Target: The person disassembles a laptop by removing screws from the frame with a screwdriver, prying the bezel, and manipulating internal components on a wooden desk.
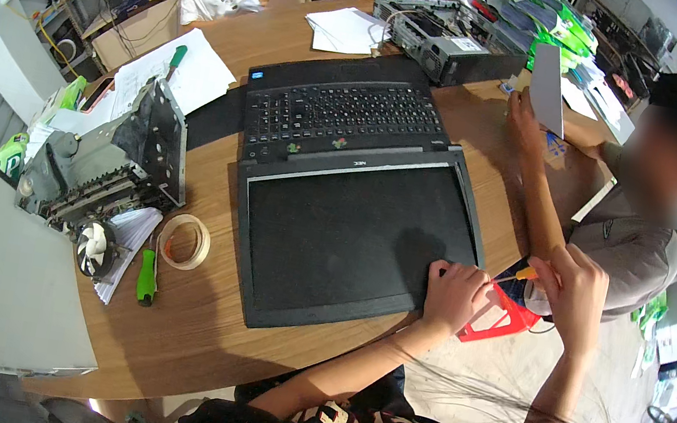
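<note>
A black laptop (pixel 343 124) lies opened flat on the wooden table, its keyboard half far from me and its dark screen (pixel 334 237) nearest me. My left hand (pixel 456 299) is closed over the screen's right edge near the lower corner, the thumb resting on the bezel. In my right hand (pixel 578 294) is a screwdriver (pixel 527 274) with an orange handle, gripped between thumb and fingers. Its thin shaft points left toward the screen's edge beside my left fingertips. Whether the tip touches the frame I cannot tell.
Left of the laptop are a tape roll (pixel 185 242), a green screwdriver (pixel 147 277), a small fan (pixel 95 248) and a metal chassis (pixel 135 153). An opened computer case (pixel 449 41) stands at the back. A co-worker at right holds a grey panel (pixel 547 90). A red stool (pixel 503 317) stands below.
</note>
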Motion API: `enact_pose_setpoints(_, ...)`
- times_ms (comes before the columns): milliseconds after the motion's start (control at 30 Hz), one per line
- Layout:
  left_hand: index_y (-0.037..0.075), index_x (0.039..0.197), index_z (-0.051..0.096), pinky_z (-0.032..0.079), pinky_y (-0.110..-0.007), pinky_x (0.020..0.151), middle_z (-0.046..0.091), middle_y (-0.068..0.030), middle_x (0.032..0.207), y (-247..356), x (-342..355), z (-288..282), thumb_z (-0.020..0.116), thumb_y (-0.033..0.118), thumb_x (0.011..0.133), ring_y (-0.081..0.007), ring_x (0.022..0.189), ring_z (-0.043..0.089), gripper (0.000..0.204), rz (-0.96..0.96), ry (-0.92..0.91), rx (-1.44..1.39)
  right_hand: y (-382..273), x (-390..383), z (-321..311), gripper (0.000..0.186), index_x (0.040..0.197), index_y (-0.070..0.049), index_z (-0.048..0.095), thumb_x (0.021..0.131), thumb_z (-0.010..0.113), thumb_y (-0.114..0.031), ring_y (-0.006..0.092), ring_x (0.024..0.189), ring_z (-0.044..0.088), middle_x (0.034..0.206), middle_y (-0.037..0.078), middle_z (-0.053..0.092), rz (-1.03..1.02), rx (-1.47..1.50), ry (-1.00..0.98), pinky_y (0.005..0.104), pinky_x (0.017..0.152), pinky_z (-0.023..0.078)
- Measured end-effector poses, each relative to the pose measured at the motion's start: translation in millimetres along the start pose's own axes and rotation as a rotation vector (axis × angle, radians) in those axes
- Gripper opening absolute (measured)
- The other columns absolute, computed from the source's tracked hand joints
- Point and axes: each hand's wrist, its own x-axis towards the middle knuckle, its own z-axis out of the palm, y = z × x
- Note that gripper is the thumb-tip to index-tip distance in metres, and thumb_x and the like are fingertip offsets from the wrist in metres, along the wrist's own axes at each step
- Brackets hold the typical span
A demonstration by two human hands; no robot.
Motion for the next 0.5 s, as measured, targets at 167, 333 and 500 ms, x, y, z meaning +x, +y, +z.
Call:
enact_pose_setpoints(167,0.015,0.084,0.063,0.034,-0.037,0.082,0.064,0.0027,0.082,-8.6,-3.8,2.7,0.058,0.020,0.086,-0.0161,0.081,0.057,0.008,0.003,-0.006,0.023,-7.0,7.7,-0.2,0.029,0.074,-0.004,0.058,0.069,0.077,-0.025,0.0285,0.059,0.059,0.071,0.010,0.058,-0.006,-0.081,-0.120,0.0376,0.053,0.045)
enact_pose_setpoints(333,0.014,0.086,0.067,0.034,-0.036,0.085,0.066,0.0023,0.088,-5.1,-4.9,1.5,0.057,0.019,0.086,-0.0155,0.086,0.058,0.011,0.002,-0.019,0.011,-3.3,16.8,-21.3,0.028,0.095,-0.001,0.065,0.067,0.073,-0.004,0.0282,0.079,0.065,0.092,0.014,0.065,0.005,0.528,-0.295,0.0342,0.068,0.052)
enact_pose_setpoints(500,0.013,0.087,0.067,0.034,-0.036,0.084,0.067,0.0016,0.089,-5.7,-4.9,1.6,0.057,0.019,0.086,-0.0154,0.087,0.058,0.011,-0.017,-0.037,0.013,-1.2,9.7,-11.3,0.015,0.082,0.000,0.063,0.072,0.072,-0.005,0.0267,0.070,0.065,0.077,0.014,0.064,0.052,0.435,-0.243,0.0331,0.063,0.050)
